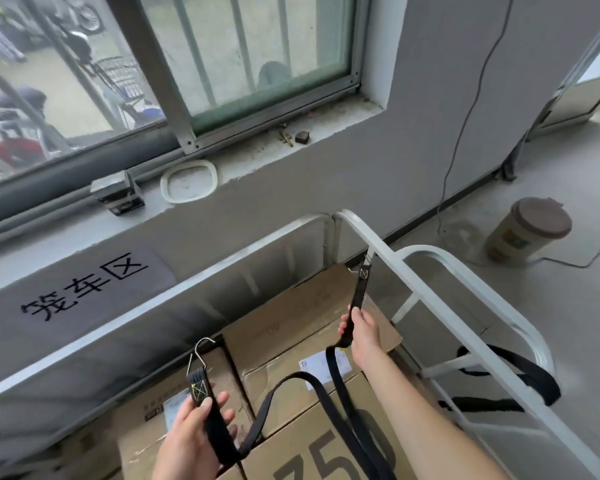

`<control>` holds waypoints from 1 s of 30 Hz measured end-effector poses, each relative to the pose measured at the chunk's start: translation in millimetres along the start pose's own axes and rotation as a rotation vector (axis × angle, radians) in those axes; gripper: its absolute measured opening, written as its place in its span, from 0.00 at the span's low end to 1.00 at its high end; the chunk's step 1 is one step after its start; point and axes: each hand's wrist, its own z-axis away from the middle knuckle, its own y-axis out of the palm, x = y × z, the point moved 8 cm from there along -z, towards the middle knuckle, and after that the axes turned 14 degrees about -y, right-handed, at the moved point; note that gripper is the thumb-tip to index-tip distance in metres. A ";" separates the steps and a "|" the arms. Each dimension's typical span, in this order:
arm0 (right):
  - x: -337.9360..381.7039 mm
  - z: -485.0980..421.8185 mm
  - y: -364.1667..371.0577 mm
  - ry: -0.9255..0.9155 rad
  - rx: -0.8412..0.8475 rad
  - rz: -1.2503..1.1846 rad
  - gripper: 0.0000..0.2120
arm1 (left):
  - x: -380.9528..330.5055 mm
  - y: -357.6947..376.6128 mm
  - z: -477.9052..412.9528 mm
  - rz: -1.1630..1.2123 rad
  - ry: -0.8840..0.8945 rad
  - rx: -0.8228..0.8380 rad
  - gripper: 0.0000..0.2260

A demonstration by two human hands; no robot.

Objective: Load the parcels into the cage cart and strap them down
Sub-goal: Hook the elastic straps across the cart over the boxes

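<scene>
Webbing first: the black strap (357, 296) has its far hook (368, 259) caught on the right-hand top rail of the cage cart (153, 306), near the cart's far corner. From there its long axis slants down and toward the camera into the right hand (361, 330), whose grip is clenched round the band. Below that hand the strap hangs slack, loops low over the parcels (309, 306) and climbs into the left hand (191, 434). The left grip pinches the band between thumb and fingers just under the stitched end, and the free hook (196, 349) points up and away, short of the cart's back rail.

The cardboard parcels sit inside the cart, close together, the nearest printed with large numerals (only partly in frame). A second black strap (520, 372) hangs over the cart's outer right side.

Behind the back rail stand the wall with its lettered sign (84, 292) and a windowsill (257, 157) carrying a white lid (189, 181) and a small dark box (118, 192). Open floor lies to the right, with a lidded cup (523, 230) and a thin cable (465, 116).
</scene>
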 end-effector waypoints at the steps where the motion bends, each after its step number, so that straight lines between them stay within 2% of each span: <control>1: -7.5 19.9 -1.0 -0.004 0.033 0.051 0.10 | -3.8 -16.0 10.9 0.020 0.018 -0.017 0.13; 6: -63.7 137.3 -3.7 0.026 0.122 0.201 0.10 | -4.0 -113.2 81.4 0.153 0.050 -0.059 0.13; 11: -111.8 274.0 6.6 0.012 0.289 0.349 0.11 | 22.4 -225.5 190.1 0.318 0.162 -0.086 0.11; 19: -144.3 470.2 25.1 0.033 0.370 0.251 0.14 | 64.3 -414.9 335.1 0.494 0.359 -0.085 0.06; 23: -160.1 556.5 46.8 0.031 0.407 0.234 0.07 | 62.9 -485.5 386.3 0.530 0.472 -0.101 0.08; 27: -183.4 604.9 64.7 -0.010 0.403 0.449 0.15 | 49.6 -550.8 408.2 0.514 0.528 -0.151 0.07; 30: -206.1 619.4 72.7 -0.078 0.391 0.609 0.37 | 34.0 -600.1 405.8 0.464 0.512 -0.244 0.07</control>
